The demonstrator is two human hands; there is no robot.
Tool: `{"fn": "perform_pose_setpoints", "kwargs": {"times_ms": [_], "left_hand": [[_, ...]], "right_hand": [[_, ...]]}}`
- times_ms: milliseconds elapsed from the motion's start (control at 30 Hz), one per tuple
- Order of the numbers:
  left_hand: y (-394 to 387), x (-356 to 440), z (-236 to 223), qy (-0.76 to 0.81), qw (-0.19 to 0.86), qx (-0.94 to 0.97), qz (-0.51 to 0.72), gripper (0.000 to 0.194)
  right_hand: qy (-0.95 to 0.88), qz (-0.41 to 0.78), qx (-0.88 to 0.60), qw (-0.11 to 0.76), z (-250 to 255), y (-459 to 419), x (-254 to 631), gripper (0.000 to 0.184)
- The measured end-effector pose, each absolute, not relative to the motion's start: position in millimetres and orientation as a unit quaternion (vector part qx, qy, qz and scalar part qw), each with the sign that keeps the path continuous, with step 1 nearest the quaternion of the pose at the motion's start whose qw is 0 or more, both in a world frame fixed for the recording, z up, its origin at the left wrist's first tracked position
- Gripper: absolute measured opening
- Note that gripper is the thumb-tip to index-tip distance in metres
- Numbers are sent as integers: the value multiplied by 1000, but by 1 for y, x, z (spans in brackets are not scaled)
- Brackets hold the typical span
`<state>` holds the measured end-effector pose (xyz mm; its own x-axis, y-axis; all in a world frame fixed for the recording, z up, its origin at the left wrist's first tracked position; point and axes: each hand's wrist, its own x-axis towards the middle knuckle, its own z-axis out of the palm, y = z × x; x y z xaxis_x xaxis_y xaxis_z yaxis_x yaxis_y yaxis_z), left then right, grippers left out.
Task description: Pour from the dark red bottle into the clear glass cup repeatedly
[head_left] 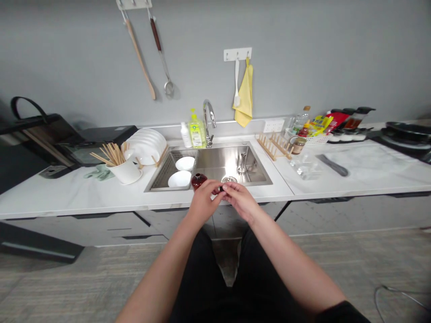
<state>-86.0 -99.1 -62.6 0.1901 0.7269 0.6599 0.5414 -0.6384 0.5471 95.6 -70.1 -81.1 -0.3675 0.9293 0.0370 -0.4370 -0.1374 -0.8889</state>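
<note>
My left hand and my right hand meet above the front edge of a stainless steel sink. Between their fingertips is a small dark object, mostly hidden by the fingers, so I cannot tell what it is. A dark red glass bottle stands just beyond my left hand, at the sink's front rim. It looks squat and round, and its top shows a dark opening or neck.
Two white bowls sit on a wire rack in the sink's left side. A faucet and green-labelled dish soap stand behind the sink. Chopsticks fill a white holder, next to stacked white plates. A wooden rack stands right of the sink.
</note>
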Motion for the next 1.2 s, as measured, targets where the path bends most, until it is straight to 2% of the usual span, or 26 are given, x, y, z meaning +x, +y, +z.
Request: {"fn": "perform_pose_setpoints", "kwargs": {"times_ms": [133, 233, 333, 467, 600, 733, 800, 1000, 1133, 1200], "left_hand": [[-108, -127, -32, 444, 78, 748, 487, 20], [-96, -165, -6, 486, 73, 709, 505, 24], [-73, -192, 12, 522, 63, 726, 442, 31], [-49, -198, 23, 545, 52, 774, 317, 27], [-40, -187, 28, 555, 7, 802, 220, 23], [-36, -179, 32, 566, 6, 811, 145, 23], [-34, -175, 33, 570, 0, 815, 109, 22], [-26, -161, 46, 572, -73, 817, -11, 29], [-22, -154, 58, 545, -45, 836, -55, 23], [-19, -150, 59, 550, -33, 833, -56, 26]], "right_hand": [[-536, 612, -292, 503, -87, -58, 81, 55], [-634, 470, -324, 522, -104, -42, 70, 89], [-700, 402, -325, 493, -123, -29, 49, 124], [-707, 392, -330, 488, -135, -16, 17, 141], [-688, 420, -336, 487, -140, -4, -3, 135], [-690, 439, -359, 451, -148, 3, -6, 100], [-692, 439, -359, 447, -151, 4, -5, 91], [-695, 443, -355, 442, -154, 5, -1, 93], [-692, 446, -353, 445, -154, 5, 0, 92], [-694, 442, -355, 443, -153, 5, 1, 90]]}}
